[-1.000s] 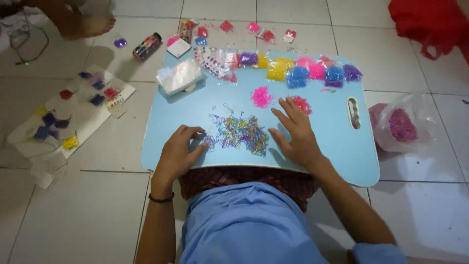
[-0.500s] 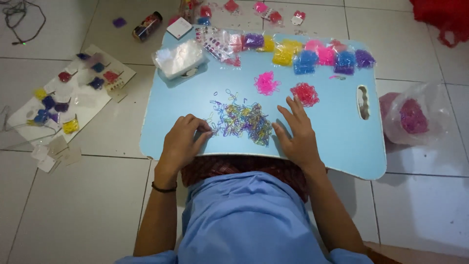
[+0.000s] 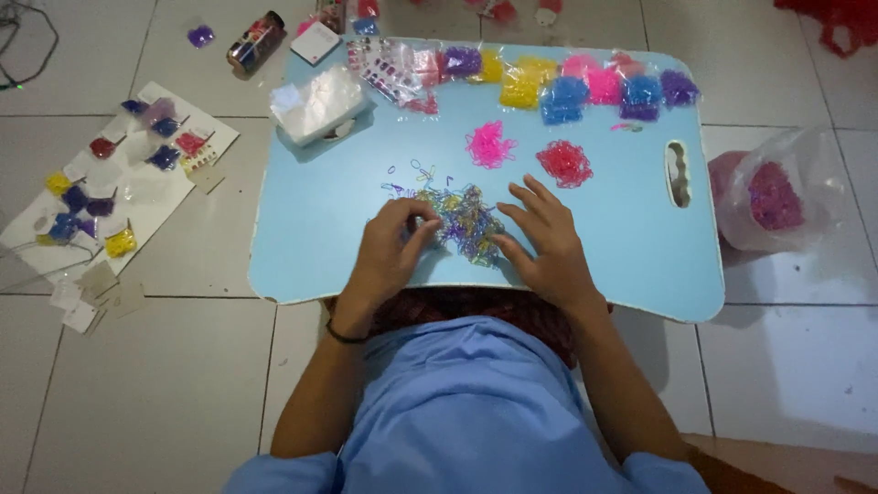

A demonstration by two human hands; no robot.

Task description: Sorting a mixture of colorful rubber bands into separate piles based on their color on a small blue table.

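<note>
A light blue lap table (image 3: 311, 220) lies across my knees on the tiled floor. At its front middle sits a heap of small mixed-colour rubber bands (image 3: 462, 218). My left hand (image 3: 389, 252) rests at the heap's left side, fingertips pinched together on a few bands. My right hand (image 3: 541, 240) lies flat with fingers spread on the heap's right edge. Behind the heap are a small pink pile of bands (image 3: 489, 144) and a red pile (image 3: 564, 163).
Small bags of bands in purple, yellow, blue and pink (image 3: 562, 84) line the table's far edge, beside a clear packet stack (image 3: 318, 102). Left on the floor lie a white sheet with coloured packets (image 3: 110, 183) and a dark can (image 3: 256, 41). A plastic bag (image 3: 773, 192) sits right.
The view has tilted, so the table sits higher and nearer. My left hand has moved right into the heap and pinched. My right hand has stayed spread on the heap's right side.
</note>
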